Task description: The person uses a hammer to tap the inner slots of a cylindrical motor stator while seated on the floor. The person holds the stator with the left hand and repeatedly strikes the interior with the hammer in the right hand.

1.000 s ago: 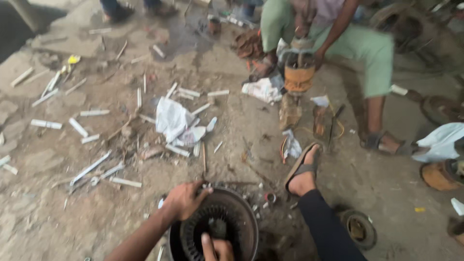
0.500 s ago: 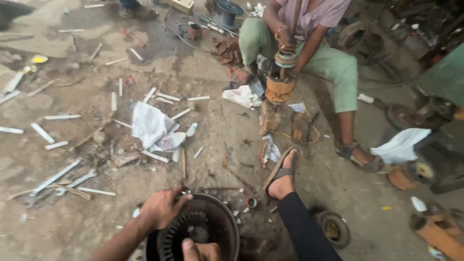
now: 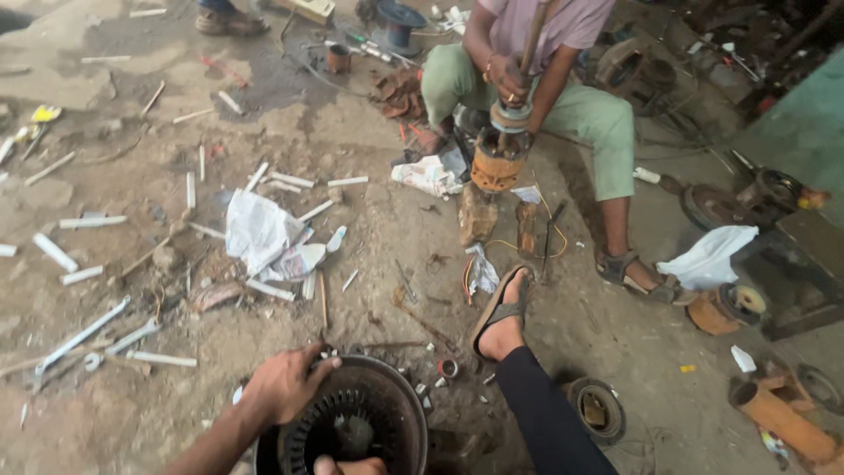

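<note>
A round dark metal motor housing [image 3: 400,409] with slotted inner teeth lies on the dirt floor right below me. My left hand [image 3: 283,384] rests on its upper left rim, fingers curled over the edge. My right hand [image 3: 350,465] shows only at the bottom edge of the view, fingers against the near rim of the housing. My leg in a dark trouser and sandal [image 3: 503,310] stretches out to the right of the housing.
Another person [image 3: 563,97] sits opposite, holding a rod in an orange motor part [image 3: 497,163]. White tube pieces [image 3: 83,334] and crumpled paper [image 3: 259,230] litter the floor at left. A small round ring [image 3: 598,410] and rusty parts [image 3: 774,413] lie at right.
The view has tilted up and shifted right, so the seated person shows more fully. My left hand has stayed on the housing rim; my right hand has slid lower in view.
</note>
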